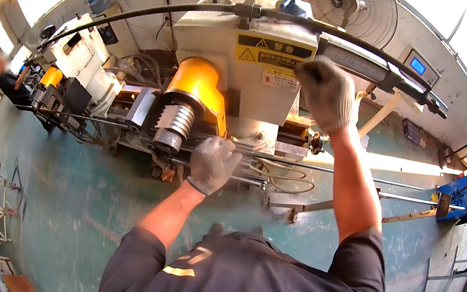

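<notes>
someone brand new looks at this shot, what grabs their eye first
Probably the bright yellow-orange rounded cover left of centre, directly above a ribbed silver metal cylinder. Next come the black-and-yellow rectangular warning label on the boxy off-white machine housing and, just right of that label, the person's right grip in a pale grey knitted glove. A large round grey wire-caged fan stands out at the top, right of centre.

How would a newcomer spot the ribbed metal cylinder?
Start at the big white housing. At its lower left is a yellow cover; the ribbed metal cylinder sits just below, near the left hand. Silver ridges set it apart from the smooth cover.
</notes>
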A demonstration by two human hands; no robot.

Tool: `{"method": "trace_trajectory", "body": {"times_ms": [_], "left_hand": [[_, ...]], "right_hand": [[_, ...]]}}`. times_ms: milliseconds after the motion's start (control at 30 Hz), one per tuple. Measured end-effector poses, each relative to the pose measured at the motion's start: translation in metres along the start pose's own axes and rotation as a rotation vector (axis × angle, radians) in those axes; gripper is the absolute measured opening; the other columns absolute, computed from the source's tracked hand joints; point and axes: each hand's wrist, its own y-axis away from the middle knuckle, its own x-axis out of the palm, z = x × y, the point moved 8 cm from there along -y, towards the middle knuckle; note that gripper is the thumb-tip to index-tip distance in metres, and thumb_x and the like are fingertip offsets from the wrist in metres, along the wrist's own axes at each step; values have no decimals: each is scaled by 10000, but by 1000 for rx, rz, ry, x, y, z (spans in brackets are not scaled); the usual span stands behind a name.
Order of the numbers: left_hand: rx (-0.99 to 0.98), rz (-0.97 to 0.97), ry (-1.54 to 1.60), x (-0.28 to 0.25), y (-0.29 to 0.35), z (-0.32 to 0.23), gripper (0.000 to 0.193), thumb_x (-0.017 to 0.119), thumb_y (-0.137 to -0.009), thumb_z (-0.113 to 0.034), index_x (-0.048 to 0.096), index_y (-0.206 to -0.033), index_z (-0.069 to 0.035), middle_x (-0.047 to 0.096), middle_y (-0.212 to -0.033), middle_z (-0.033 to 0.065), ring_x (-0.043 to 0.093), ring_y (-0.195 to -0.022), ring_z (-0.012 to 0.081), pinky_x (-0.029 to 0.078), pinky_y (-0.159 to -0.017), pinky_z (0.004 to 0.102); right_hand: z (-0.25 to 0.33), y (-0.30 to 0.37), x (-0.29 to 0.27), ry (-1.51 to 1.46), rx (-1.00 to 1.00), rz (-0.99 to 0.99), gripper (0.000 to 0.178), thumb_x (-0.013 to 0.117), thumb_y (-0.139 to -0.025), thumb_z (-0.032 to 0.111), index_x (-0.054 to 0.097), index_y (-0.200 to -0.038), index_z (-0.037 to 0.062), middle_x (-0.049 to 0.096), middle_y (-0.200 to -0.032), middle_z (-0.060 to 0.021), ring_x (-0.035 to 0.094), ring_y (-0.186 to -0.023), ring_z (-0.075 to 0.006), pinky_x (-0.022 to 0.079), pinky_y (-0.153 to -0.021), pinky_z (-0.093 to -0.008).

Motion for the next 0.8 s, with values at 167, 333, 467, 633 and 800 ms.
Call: {"method": "trace_trajectory", "body": {"times_ms": [167,333,467,633,800], "left_hand": [[53,22,-81,1,6,-3,219,899,-816,-146,715,-921,-94,692,-912,111,692,-860,372,574,-741,498],[104,-98,-86,-11,-3,-2,226,883,-819,-67,714,-966,-97,693,-937,88,682,-866,346,573,-737,470],[86,-157,-137,-10,-7,12,224,888,-818,-62,727,-971,-93,694,-931,84,678,-859,337,567,-727,463],[123,-234,-69,-5,-11,13,159,834,-856,-58,697,-914,-112,655,-892,81,644,-817,340,530,-685,474],[91,-163,4,-1,-8,0,212,874,-820,-21,729,-958,-90,698,-885,78,669,-791,328,554,-703,446]], "right_hand": [[-20,-123,-4,409,-89,-59,259,769,-981,294,825,-1167,122,835,-1073,-126,794,-977,-310,613,-909,-419],[-66,-212,19,550,29,75,408,748,-927,233,810,-1329,205,801,-1311,-168,751,-1232,-378,587,-1090,-460],[-81,-231,50,482,138,249,448,665,-936,185,824,-1348,263,778,-1377,-180,733,-1289,-383,562,-1152,-437],[-91,-245,51,302,16,273,544,699,-945,41,725,-1484,109,803,-1379,-92,752,-1237,-232,561,-1123,-340],[-88,-237,33,147,3,179,553,731,-931,91,722,-1483,101,771,-1442,-106,734,-1280,-220,553,-1129,-322]]}}
